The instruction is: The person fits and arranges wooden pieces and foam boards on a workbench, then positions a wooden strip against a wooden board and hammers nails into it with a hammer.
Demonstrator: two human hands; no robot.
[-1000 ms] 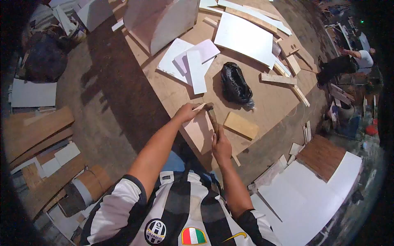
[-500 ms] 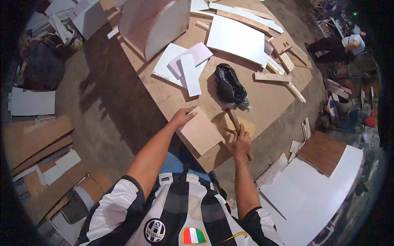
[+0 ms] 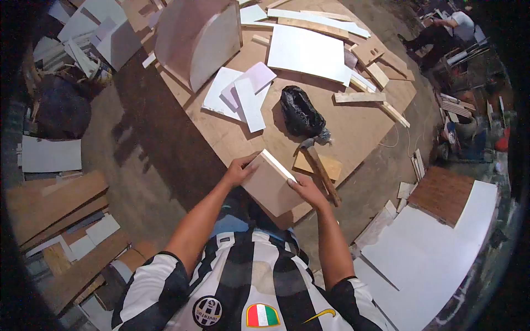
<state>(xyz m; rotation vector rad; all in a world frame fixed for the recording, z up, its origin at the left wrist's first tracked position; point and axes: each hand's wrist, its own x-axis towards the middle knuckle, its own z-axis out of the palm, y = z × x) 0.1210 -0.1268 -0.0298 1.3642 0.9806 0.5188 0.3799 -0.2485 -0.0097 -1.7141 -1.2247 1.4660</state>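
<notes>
Handling this panel (image 3: 268, 190) well looks to be a matter of even support: both hands should bear an equal share, so that it does not twist or swing at one corner. It sits at the near corner of the desk (image 3: 359, 124), in front of the person's body, tilted, with its pale edge strip (image 3: 277, 164) turned up toward the view; whether its lower end rests on the wood is hard to tell. Fingertips would do best on the sides rather than over the strip, with light pressure — raw edges can splinter or bite. The left hand (image 3: 238, 170) has its grip closed around the left side near the upper corner, its fingers parted only by the board. The right hand (image 3: 310, 191) pinches the opposite side, thumb by the end of the strip; its other fingers are mostly hidden, so how far they reach beneath cannot be told. Neither grip is released. The hammer (image 3: 321, 172) lies just beyond the right hand, across a yellowish block (image 3: 333, 167) and near the black plastic bag (image 3: 301, 113) — close enough that a wide turn of the panel could knock its handle.
</notes>
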